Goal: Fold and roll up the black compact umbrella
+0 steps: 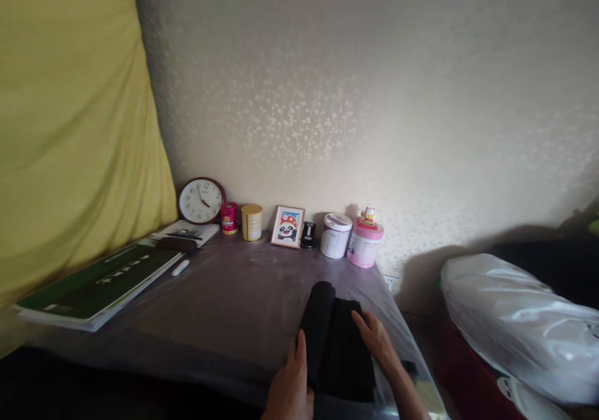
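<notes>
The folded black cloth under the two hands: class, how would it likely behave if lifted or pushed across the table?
The black cloth looks soft, with a rolled fold on its left side, so it would probably sag and unfold if lifted by one edge. The table has a shiny plastic cover, so a push may slide it easily. The left hand and right hand lie flat against it, suggesting little weight.

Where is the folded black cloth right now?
The folded black cloth lies at the table's near right edge, between left hand and right hand.

I see a folded black cloth (334,339) lying flat near the table's front right edge, its left side rolled thick.
</notes>
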The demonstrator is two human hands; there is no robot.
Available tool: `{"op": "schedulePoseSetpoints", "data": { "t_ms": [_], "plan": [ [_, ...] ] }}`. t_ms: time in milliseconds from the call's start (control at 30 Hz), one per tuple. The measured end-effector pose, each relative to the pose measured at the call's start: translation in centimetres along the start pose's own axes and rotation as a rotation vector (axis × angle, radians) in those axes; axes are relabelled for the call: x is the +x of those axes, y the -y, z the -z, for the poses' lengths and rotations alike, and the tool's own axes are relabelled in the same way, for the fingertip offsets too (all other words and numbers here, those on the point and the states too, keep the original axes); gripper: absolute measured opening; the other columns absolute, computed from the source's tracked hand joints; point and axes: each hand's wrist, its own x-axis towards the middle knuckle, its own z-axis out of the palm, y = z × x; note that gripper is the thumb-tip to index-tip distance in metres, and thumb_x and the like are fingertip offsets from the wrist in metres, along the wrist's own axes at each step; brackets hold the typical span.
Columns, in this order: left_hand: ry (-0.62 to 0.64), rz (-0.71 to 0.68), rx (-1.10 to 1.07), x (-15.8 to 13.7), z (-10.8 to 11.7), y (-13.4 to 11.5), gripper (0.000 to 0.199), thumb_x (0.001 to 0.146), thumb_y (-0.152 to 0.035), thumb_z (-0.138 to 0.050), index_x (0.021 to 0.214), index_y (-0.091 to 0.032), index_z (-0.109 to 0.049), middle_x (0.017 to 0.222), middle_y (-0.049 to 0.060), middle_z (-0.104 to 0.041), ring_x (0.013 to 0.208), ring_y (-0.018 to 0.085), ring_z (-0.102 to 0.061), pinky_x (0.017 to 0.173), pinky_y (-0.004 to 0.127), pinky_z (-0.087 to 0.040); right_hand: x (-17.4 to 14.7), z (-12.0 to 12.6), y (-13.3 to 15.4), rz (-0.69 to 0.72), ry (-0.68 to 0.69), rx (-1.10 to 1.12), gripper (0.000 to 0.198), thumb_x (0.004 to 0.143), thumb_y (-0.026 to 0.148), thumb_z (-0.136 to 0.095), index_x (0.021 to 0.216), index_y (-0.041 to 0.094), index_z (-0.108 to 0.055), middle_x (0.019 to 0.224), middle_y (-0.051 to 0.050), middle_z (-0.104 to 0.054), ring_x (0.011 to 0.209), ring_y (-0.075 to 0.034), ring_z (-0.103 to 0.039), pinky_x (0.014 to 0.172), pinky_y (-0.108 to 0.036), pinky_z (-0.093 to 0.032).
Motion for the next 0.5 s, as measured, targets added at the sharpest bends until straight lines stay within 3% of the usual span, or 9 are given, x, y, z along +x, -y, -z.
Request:
{"op": "schedulePoseSetpoints", "data": {
  "t_ms": [100, 233, 367, 500],
  "plan": [
    [0.014, 0.013, 0.014, -0.1, -0.1, 0.0, 0.094, 0.064, 0.003, -0.048, 0.142, -0.013, 0.002, 0.151, 0.018, -0.012, 0.114, 0.023, -0.055, 0.092, 0.026, -0.043, 0.4, -0.4, 0.7, 0.052, 0.06, 0.112, 0.034, 0.069, 0.051, -0.049, 0.059, 0.02, -0.058, 0.057, -0.002, -0.06, 0.06, -0.02, -0.058, 0.056, -0.029, -0.041],
    [0.021, 0.01, 0.009, 0.1, -0.3, 0.2, 0.095, 0.064, 0.003, -0.049, 0.142, -0.012, 0.003, 0.15, 0.019, -0.014, 0.111, 0.023, -0.056, 0.092, 0.027, -0.044, 0.5, -1.5, 2.9, 0.077, 0.15, 0.333, 0.038, 0.071, 0.055, -0.048, 0.062, 0.019, -0.056, 0.054, 0.002, -0.053, 0.053, -0.015, -0.05, 0.048, -0.025, -0.035],
    [0.014, 0.013, 0.012, 0.4, -0.3, 0.2, 0.095, 0.062, 0.004, -0.049, 0.142, -0.01, 0.0, 0.149, 0.02, -0.017, 0.11, 0.024, -0.057, 0.091, 0.028, -0.045, 0.9, -4.1, 4.7, 0.115, 0.087, 0.338, 0.038, 0.069, 0.054, -0.051, 0.066, 0.017, -0.059, 0.054, 0.001, -0.054, 0.055, -0.016, -0.051, 0.05, -0.025, -0.037],
    [0.035, 0.02, 0.015, 0.5, -0.3, 0.1, 0.094, 0.061, 0.005, -0.049, 0.142, -0.008, -0.002, 0.149, 0.022, -0.017, 0.109, 0.026, -0.058, 0.089, 0.03, -0.047, 1.5, -6.6, 5.2, 0.136, 0.026, 0.257, 0.039, 0.071, 0.048, -0.05, 0.083, 0.015, -0.065, 0.065, -0.004, -0.065, 0.065, -0.021, -0.06, 0.058, -0.029, -0.043]
  ]
}}
